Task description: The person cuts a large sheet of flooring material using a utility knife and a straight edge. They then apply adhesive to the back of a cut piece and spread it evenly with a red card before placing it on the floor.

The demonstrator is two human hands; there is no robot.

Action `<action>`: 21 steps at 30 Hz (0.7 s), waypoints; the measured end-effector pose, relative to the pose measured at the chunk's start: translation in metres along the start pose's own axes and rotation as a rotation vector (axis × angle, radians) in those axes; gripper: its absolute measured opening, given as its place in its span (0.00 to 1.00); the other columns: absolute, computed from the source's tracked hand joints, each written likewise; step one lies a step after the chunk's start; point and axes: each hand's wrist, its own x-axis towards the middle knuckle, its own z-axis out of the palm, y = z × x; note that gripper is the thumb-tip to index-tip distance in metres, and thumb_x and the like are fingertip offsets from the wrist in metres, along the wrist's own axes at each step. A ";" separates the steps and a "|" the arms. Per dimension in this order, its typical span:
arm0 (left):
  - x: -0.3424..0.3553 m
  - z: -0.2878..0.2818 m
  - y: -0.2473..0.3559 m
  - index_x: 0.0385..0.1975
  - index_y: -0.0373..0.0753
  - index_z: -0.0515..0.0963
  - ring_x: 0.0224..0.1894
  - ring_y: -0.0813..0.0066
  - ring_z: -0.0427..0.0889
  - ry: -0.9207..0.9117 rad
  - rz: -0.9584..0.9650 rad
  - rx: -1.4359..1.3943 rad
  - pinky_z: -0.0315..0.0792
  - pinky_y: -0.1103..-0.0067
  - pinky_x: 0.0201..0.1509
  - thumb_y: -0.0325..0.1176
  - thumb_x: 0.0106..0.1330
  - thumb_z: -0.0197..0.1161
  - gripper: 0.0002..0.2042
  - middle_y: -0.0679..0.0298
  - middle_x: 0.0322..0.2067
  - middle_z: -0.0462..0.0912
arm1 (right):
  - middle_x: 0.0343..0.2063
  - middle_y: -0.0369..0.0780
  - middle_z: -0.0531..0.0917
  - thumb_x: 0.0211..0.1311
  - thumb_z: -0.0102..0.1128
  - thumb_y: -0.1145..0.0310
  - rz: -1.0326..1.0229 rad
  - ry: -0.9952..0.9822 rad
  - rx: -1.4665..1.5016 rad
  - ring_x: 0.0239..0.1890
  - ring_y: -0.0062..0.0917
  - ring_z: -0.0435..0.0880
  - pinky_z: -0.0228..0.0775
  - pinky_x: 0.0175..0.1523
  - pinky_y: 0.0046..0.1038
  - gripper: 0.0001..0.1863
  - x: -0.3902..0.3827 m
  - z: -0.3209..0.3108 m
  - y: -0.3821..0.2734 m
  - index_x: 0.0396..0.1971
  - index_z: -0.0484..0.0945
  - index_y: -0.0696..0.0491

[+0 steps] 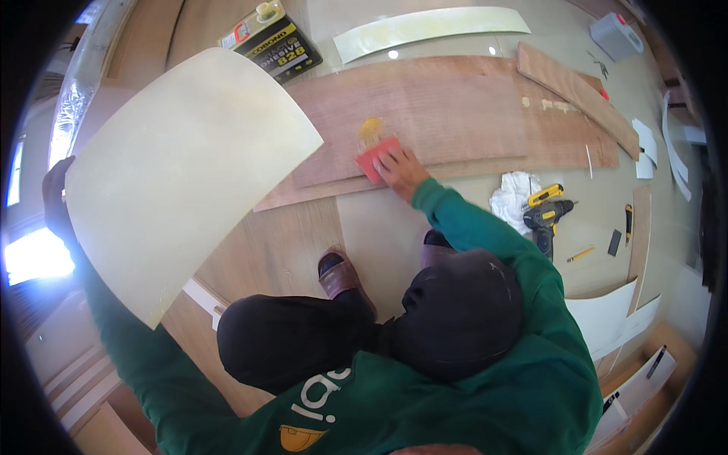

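Note:
A large cream-coloured sheet (189, 167) is held up on the left, with my left hand (56, 193) gripping its far left edge; most of those fingers are behind it. My right hand (403, 171) holds a red spreader (373, 158) pressed against a reddish plywood board (455, 114). Just beyond the spreader, a patch of yellow glue (371, 127) lies on the wood. Another wooden board (565, 144) shows beneath, sticking out at the right.
A black and yellow adhesive can (284, 49) stands behind the boards. A curved pale strip (432, 30) and a loose plank (576, 95) lie farther off. To the right are a white cloth (512, 199), yellow utility knife (546, 194), cordless drill (547, 220) and pencil (581, 255).

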 end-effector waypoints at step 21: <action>0.407 0.145 -0.030 0.38 0.42 0.84 0.40 0.68 0.86 0.312 0.002 0.271 0.77 0.76 0.47 0.36 0.59 0.70 0.10 0.64 0.39 0.86 | 0.56 0.51 0.72 0.64 0.53 0.79 0.879 0.870 0.335 0.58 0.44 0.72 0.65 0.64 0.39 0.19 -0.022 -0.010 0.237 0.55 0.77 0.55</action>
